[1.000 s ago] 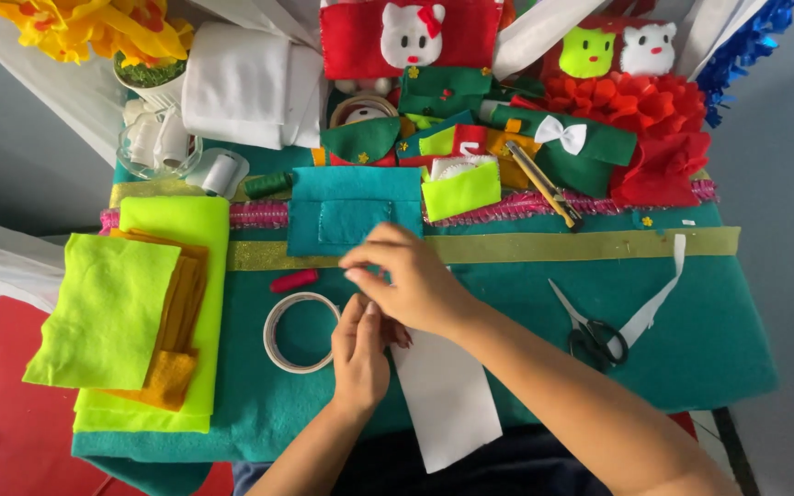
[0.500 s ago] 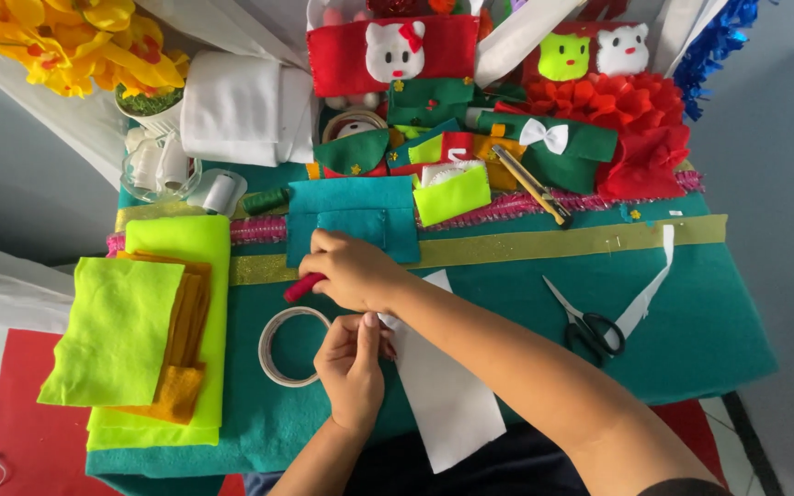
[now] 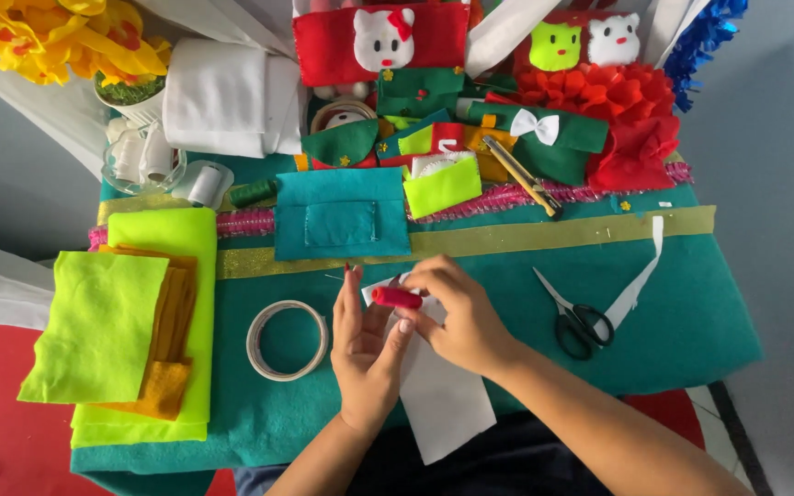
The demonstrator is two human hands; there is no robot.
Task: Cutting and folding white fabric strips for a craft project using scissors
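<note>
The small red spool [image 3: 396, 297] sat pinched between the right hand [image 3: 457, 317] and the thumb of the left hand [image 3: 367, 354], over a white felt strip [image 3: 438, 395] on the counter [image 3: 691, 321]. Both hands were closed on it. This looked like thread being readied; next called for a steady, fine pull. A tape ring [image 3: 287, 340] lay just left, scissors [image 3: 576, 317] further right.

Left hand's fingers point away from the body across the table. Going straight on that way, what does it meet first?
Probably the teal felt pouch, after crossing the gold ribbon strip. The left hand sits just short of it; height is unclear.
</note>
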